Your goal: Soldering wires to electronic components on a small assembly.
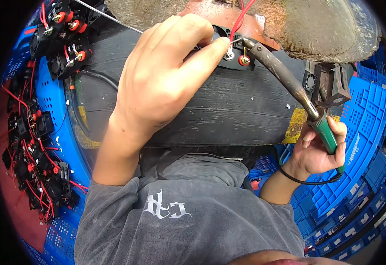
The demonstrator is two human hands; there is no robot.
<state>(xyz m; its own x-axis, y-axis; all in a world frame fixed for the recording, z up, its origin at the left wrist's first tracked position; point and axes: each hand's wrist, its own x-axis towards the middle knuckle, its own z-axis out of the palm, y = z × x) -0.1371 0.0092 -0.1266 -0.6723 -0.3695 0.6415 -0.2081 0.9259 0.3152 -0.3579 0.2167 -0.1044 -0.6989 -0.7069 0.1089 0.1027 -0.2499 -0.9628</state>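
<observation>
My left hand (166,75) is closed in a pinch over the work, thumb tip beside twisted red wires (238,22). A thin silver solder wire (109,17) runs in behind this hand, and a short silver end shows past the thumb. Below the fingers lies a black fan unit (232,64), partly hidden, with metal terminals and a red-ringed post (244,60). My right hand (318,150) is wrapped round the green handle of a soldering iron (285,75). The iron's tip meets the silver end at the fan unit's terminals.
The dark, worn work surface (210,115) has yellow patches at its corners. Finished-looking fan units (65,53) sit at upper left, above a heap of fans with red wires (34,163). A metal stand (334,86) and a blue perforated crate (356,132) are at right.
</observation>
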